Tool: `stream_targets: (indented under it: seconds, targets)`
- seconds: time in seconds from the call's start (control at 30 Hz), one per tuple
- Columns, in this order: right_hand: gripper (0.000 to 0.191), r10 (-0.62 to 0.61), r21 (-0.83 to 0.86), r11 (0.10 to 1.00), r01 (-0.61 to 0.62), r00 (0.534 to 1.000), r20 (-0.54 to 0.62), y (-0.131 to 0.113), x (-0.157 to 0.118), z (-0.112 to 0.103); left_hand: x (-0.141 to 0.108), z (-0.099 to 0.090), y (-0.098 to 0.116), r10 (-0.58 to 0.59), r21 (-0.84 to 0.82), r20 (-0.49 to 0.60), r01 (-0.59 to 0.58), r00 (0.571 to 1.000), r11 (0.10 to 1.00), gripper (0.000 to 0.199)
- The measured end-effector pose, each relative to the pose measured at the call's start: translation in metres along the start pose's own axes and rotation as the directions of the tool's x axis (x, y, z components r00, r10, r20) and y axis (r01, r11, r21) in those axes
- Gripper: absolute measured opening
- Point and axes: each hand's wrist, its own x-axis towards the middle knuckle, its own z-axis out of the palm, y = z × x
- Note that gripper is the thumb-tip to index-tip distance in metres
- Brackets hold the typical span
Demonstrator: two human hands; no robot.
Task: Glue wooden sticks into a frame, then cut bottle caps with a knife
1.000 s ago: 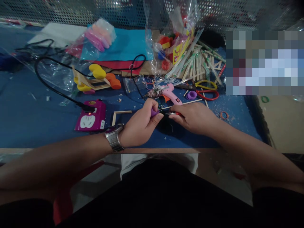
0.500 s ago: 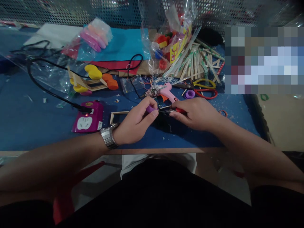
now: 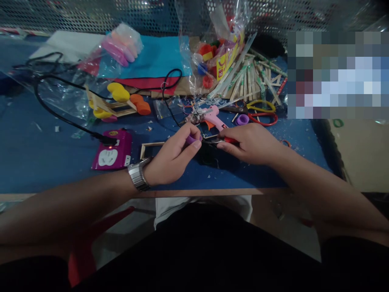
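Purple, a small curved piece (image 3: 191, 140) is pinched between the left hand's (image 3: 172, 156) thumb and curled fingers, over the blue table's (image 3: 45, 162) near side. Right of it, the right hand (image 3: 251, 144) is wrapped around a red-handled tool (image 3: 230, 140); I cannot tell whether its tip touches the piece. On the far side of them lies a pink glue gun (image 3: 214, 118).

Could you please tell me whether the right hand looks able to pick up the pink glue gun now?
Probably not while the right hand holds the red-handled tool, though the pink glue gun lies close by.
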Motion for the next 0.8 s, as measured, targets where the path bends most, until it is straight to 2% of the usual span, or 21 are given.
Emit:
stream_targets:
  seconds: [0.17, 0.37, 0.5, 0.6, 0.7, 0.8]
  targets:
    - [0.067, -0.024, 0.056, 0.998, 0.026, 0.999, -0.042, 0.0044, 0.0005, 0.0015, 0.0003, -0.0007, 0.0, -0.011, -0.03, -0.01, 0.011, 1.0, 0.999, 0.004]
    - [0.067, -0.063, 0.136, 0.988, 0.079, 0.991, -0.122, 0.0074, -0.0011, 0.0021, 0.0025, 0.0012, 0.0004, -0.064, -0.024, -0.042, 0.063, 0.997, 0.998, 0.041]
    - [0.071, -0.079, 0.147, 0.984, 0.096, 0.99, -0.116, 0.0073, -0.0023, 0.003, 0.0028, 0.0058, 0.0007, -0.131, -0.165, 0.009, 0.131, 0.991, 0.978, 0.048]
    - [0.071, -0.089, 0.126, 0.987, 0.101, 0.991, -0.101, 0.0069, -0.0026, 0.0037, 0.003, 0.0077, 0.0024, -0.171, -0.246, 0.016, 0.169, 0.985, 0.954, 0.043]
    - [0.069, -0.095, 0.086, 0.991, 0.103, 0.992, -0.088, 0.0062, -0.0024, 0.0048, 0.0032, 0.0069, 0.0032, -0.15, -0.182, 0.006, 0.149, 0.989, 0.972, 0.028]
    - [0.069, -0.102, 0.06, 0.993, 0.106, 0.993, -0.059, 0.0054, -0.0019, 0.0065, 0.0026, 0.0048, 0.0033, -0.107, -0.075, 0.048, 0.111, 0.993, 0.991, 0.022]
